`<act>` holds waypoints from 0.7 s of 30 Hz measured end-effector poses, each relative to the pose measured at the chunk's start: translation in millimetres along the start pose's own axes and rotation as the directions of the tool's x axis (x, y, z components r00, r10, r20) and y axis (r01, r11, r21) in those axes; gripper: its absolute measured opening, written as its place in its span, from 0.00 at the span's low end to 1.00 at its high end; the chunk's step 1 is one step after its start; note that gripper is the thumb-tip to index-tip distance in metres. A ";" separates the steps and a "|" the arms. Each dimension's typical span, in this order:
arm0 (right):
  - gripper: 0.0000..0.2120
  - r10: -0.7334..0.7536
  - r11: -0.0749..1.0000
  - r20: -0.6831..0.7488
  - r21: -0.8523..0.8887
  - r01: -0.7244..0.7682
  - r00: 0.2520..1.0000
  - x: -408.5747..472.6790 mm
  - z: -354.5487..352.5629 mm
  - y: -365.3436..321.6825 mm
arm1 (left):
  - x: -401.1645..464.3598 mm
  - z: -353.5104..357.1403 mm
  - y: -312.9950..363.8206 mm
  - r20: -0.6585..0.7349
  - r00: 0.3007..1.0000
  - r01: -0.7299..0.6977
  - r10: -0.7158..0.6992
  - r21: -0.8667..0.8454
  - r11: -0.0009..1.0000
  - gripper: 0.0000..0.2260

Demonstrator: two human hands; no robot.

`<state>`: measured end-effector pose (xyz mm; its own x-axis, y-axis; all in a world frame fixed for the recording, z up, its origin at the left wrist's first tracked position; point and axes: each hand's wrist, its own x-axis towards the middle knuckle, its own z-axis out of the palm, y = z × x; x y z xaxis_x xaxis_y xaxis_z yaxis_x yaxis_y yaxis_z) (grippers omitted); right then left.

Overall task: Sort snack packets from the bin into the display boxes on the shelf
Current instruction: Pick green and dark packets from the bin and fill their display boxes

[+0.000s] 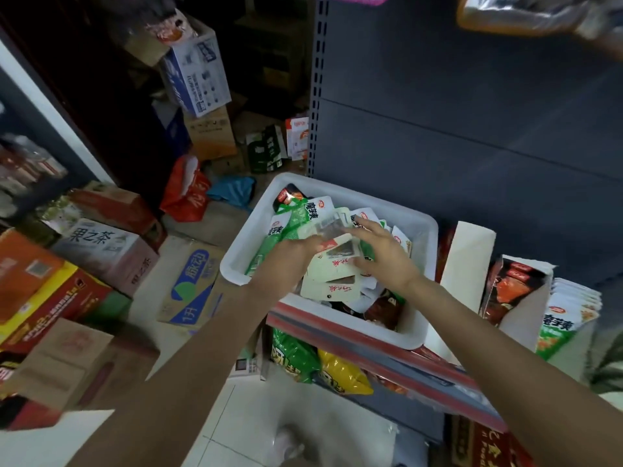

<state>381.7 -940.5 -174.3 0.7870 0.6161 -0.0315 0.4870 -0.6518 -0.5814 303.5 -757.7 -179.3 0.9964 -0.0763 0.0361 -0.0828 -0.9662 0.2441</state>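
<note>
Both my hands are down in the white bin [337, 193], which sits on the shelf [387, 358] at its left end, against the grey back panel [472, 112]. My left hand [290, 254] curls its fingers round a cream-coloured packet [332, 269] near the middle of the bin, while my right hand [384, 254] is spread, fingers extended over the pile of snack packets [303, 214], its fingertips touching a pale packet on top. Green-and-white packets lie toward the bin's far left corner; dark red ones show at its near edge. To the right of the bin on the shelf stand the display boxes [468, 264]: a white flap upright just beside the bin, then a box of dark red packets [512, 291], then a row of green-and-white packets [566, 318]. Below the shelf edge lie green and yellow bags [323, 369]. Cardboard cartons [111, 251] crowd the floor at left
</note>
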 end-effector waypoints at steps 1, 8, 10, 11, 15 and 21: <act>0.22 -0.032 0.999 -0.066 0.011 0.033 0.997 -4.0 -4.0 0.4 | -1.9 -4.3 6.0 -0.066 0.998 -0.007 0.001 -0.102 0.995 0.15; 0.07 -0.012 0.980 -0.293 0.186 0.070 0.956 -59.7 -43.3 21.8 | -4.9 -15.9 84.1 -0.367 0.910 -0.091 -0.192 -0.629 0.772 0.12; 0.08 0.056 0.948 -0.343 0.314 0.058 0.938 -79.7 -61.1 36.0 | 1.7 -15.1 113.2 -0.251 0.928 -0.037 -0.276 -0.799 0.601 0.15; 0.09 0.088 0.919 -0.344 0.390 0.057 0.935 -90.2 -71.4 43.6 | 6.3 -11.2 127.4 -0.211 0.939 -0.016 -0.271 -0.816 0.579 0.16; 0.09 0.143 0.898 -0.315 0.441 0.011 0.938 -135.4 -110.3 83.5 | 25.8 7.6 187.4 -0.112 0.977 0.025 -0.179 -0.781 0.625 0.14; 0.10 0.218 0.889 -0.426 0.457 0.001 0.878 -206.2 -165.5 146.9 | 53.5 27.2 291.5 -0.147 0.986 -0.069 -0.080 -0.796 0.602 0.12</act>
<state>353.6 -1236.5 -118.7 0.9587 0.2105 0.1914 0.2603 -0.3769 -0.8889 333.2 -1050.1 -132.6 0.9866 0.0387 0.1583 -0.1320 -0.3805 0.9153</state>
